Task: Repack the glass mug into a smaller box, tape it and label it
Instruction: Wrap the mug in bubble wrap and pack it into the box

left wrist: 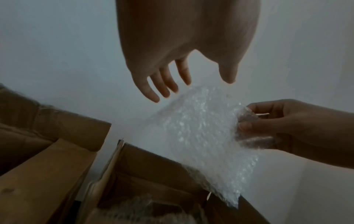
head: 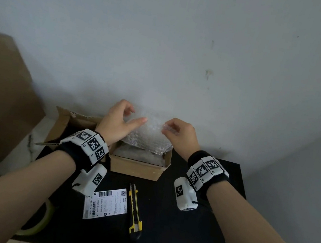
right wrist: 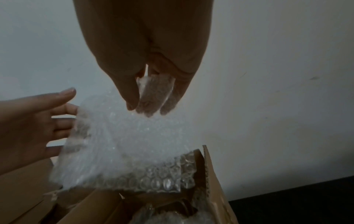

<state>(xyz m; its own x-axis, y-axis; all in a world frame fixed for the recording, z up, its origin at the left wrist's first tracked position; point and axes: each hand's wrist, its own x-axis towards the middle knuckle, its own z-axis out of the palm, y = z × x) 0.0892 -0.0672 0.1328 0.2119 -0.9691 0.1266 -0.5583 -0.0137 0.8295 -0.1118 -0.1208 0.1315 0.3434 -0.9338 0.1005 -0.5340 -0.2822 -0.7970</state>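
Right hand (head: 180,136) pinches bubble wrap (head: 148,138) above small box (head: 138,168); left hand (head: 118,121) spread (fingers behind sheet).

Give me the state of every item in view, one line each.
small box: open, padding inside
bubble wrap sheet: held up over the small box
right hand: pinching the sheet's edge
left hand: open, fingers by the sheet
larger box: flaps open
utility knife: lying on the table
shipping label: loose, not yet stuck on
tape roll: lying on the table edge
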